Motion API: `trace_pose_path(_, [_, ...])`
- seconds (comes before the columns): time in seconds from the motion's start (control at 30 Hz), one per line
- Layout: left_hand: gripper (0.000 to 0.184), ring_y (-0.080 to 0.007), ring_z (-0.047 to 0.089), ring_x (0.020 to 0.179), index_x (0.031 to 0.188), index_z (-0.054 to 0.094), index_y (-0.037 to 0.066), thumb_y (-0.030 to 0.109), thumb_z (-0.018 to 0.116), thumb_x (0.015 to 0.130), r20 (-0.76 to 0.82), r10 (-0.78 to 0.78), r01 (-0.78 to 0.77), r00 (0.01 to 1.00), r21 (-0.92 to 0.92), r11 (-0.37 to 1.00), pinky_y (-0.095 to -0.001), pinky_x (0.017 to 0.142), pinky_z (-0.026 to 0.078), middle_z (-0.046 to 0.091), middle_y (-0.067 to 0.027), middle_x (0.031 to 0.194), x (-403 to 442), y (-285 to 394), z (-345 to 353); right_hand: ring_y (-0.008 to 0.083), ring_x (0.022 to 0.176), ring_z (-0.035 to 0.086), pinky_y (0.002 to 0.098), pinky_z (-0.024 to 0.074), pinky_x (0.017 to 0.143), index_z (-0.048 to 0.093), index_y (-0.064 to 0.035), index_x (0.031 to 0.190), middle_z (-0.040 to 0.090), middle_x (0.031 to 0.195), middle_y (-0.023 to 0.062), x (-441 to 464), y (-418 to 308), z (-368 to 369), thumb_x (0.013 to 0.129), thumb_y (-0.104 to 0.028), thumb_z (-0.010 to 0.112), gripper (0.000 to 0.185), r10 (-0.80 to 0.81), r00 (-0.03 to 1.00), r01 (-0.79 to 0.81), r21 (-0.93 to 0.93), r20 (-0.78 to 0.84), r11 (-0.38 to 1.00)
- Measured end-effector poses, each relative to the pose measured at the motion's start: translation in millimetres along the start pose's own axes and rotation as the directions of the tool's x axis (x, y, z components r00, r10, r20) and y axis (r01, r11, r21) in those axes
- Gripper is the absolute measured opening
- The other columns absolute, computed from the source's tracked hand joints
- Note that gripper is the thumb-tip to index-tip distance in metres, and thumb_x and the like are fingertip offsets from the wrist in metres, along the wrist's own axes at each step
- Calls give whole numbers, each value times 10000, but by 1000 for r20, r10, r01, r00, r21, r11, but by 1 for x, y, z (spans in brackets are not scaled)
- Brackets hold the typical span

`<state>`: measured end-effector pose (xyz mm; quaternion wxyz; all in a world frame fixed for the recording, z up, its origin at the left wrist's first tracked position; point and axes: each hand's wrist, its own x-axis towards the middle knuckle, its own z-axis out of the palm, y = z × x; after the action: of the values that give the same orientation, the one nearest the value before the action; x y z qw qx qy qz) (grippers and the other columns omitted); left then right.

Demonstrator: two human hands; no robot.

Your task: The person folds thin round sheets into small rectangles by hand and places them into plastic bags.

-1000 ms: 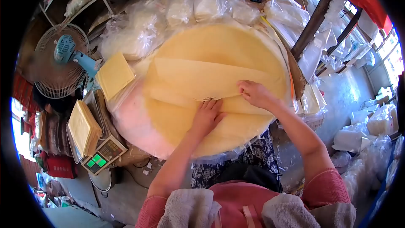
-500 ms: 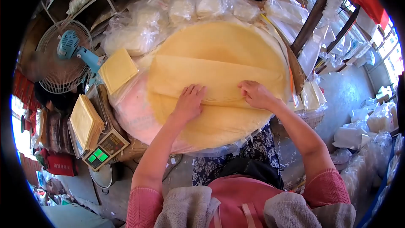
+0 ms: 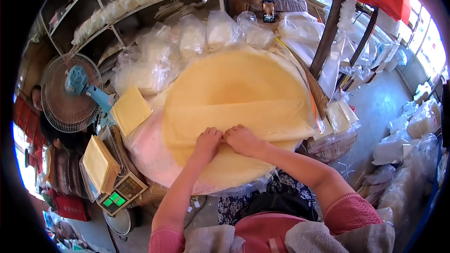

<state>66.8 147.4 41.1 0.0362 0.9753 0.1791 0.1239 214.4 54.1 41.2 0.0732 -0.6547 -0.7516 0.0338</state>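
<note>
A stack of large, round, thin yellow sheets [image 3: 225, 77] lies on the table in front of me. The top sheet is folded into a wide band [image 3: 197, 115] across the middle. At the band's near edge, my left hand [image 3: 208, 144] has its fingers curled over the folded sheet. Right beside it, nearly touching, my right hand [image 3: 243, 140] is closed on the same edge. The fingertips of both hands are partly hidden.
Left of the stack are a square yellow packet [image 3: 131, 111], a fan [image 3: 72, 91] and a digital scale [image 3: 123, 192] bearing folded sheets [image 3: 100, 164]. Plastic bags [image 3: 192, 35] line the back, with a phone [image 3: 268, 11] behind. A dark post [image 3: 330, 33] stands at right.
My right hand has moved left along the folded edge to meet my left hand. The camera has tilted up, so the scene sits lower.
</note>
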Motion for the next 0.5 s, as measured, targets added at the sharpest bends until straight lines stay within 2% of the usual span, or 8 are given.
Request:
trace_pose_path(0.07, [126, -263, 543, 897, 845, 570, 61, 50, 592, 721, -18, -23, 23, 1000, -12, 1000, -369, 707, 510, 533, -92, 903, -7, 9, -3, 275, 921, 604, 389, 474, 810, 649, -91, 904, 647, 932, 93, -3, -1, 1, 793, -105, 564, 140, -30, 999, 32, 49, -40, 998])
trace_pose_path(0.17, [110, -252, 544, 885, 847, 589, 63, 62, 586, 737, -25, 19, -18, 1000, 14, 1000, -352, 688, 512, 536, -88, 886, -13, 6, 8, 287, 914, 601, 391, 469, 814, 645, -75, 877, 626, 907, 102, -5, -2, -5, 789, -92, 543, 136, -57, 997, 62, 114, -46, 992])
trace_pose_path(0.27, [65, -284, 558, 863, 826, 577, 25, 21, 564, 762, -16, 7, -7, 1000, -38, 999, -363, 710, 502, 557, -96, 868, -13, 3, 11, 286, 847, 616, 398, 486, 763, 656, -86, 853, 641, 858, 96, 6, 7, -2, 778, -101, 545, 135, -92, 996, 91, 96, 1, 991])
trace_pose_path(0.37, [126, -291, 579, 847, 875, 592, 20, 7, 558, 755, -139, 81, -95, 987, -99, 990, -373, 685, 514, 579, -103, 877, -14, -1, 12, 295, 785, 624, 404, 494, 710, 661, -98, 820, 645, 780, 102, 23, 17, -17, 748, -127, 579, 113, -177, 980, 170, 74, 89, 983])
trace_pose_path(0.5, [188, -294, 595, 849, 919, 603, 21, -7, 556, 739, -230, 114, -140, 967, -99, 985, -375, 668, 524, 594, -113, 912, -17, -5, 14, 294, 764, 624, 410, 481, 670, 672, -110, 805, 642, 748, 109, 41, 23, -36, 732, -185, 635, 111, -192, 953, 134, 241, 235, 961])
